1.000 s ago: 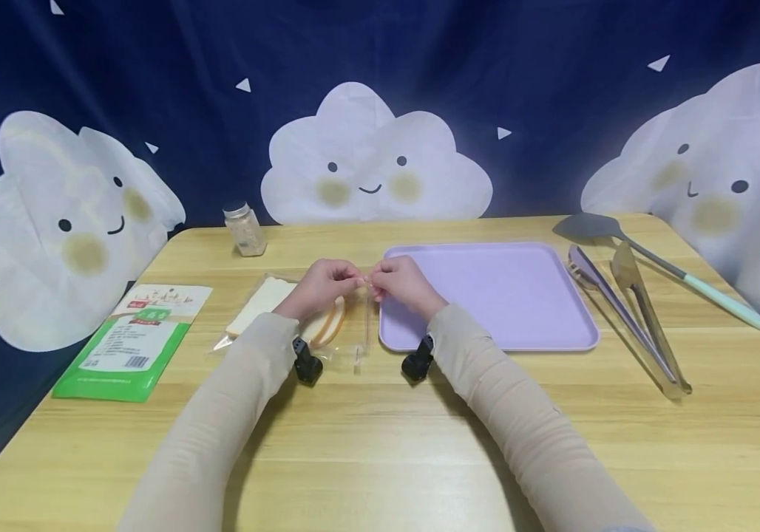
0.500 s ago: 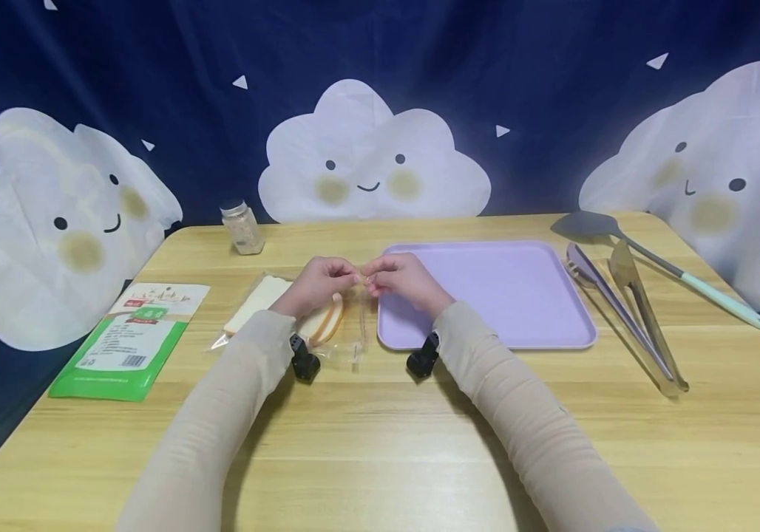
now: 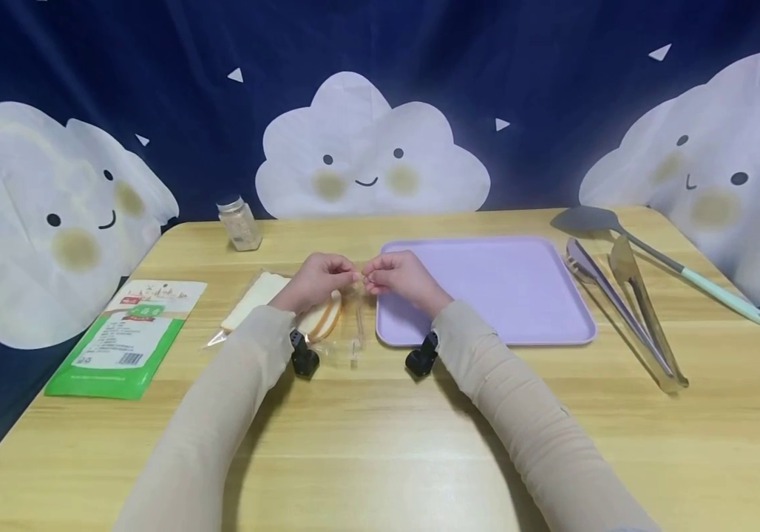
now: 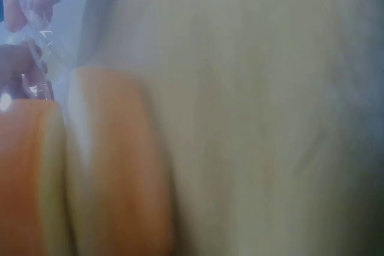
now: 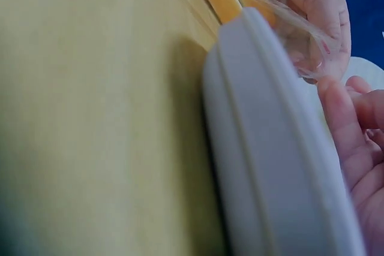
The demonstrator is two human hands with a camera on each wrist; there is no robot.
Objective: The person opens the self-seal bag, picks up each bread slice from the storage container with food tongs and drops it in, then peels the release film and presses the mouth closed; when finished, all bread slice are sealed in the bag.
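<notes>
Sliced bread (image 3: pixel 256 295) lies in a clear plastic bag (image 3: pixel 343 351) on the table, left of the lilac tray (image 3: pixel 486 288). Over the bag's open-looking end, my left hand (image 3: pixel 316 281) pinches the film between thumb and fingers. Facing it, my right hand (image 3: pixel 409 281) pinches the same film, its fingertips right at those of the left, above the tray's left edge. Stretched film (image 5: pixel 288 13) shows between the hands in the right wrist view, with the right thumb and fingers (image 5: pixel 345 124) close together. Crusts of two bread slices (image 4: pixel 123 166) fill the lower left of the left wrist view.
A green and white packet (image 3: pixel 127 340) lies at the left. A jar with a metal lid (image 3: pixel 240 224) stands at the back left. Metal tongs (image 3: pixel 646 325) and a spatula with a mint handle (image 3: pixel 713 288) lie right of the tray.
My right hand has shifted slightly left against the left hand's fingertips, its wrist turning a little. Both hands keep pinching the film. The head view has tilted slightly; the objects stay put.
</notes>
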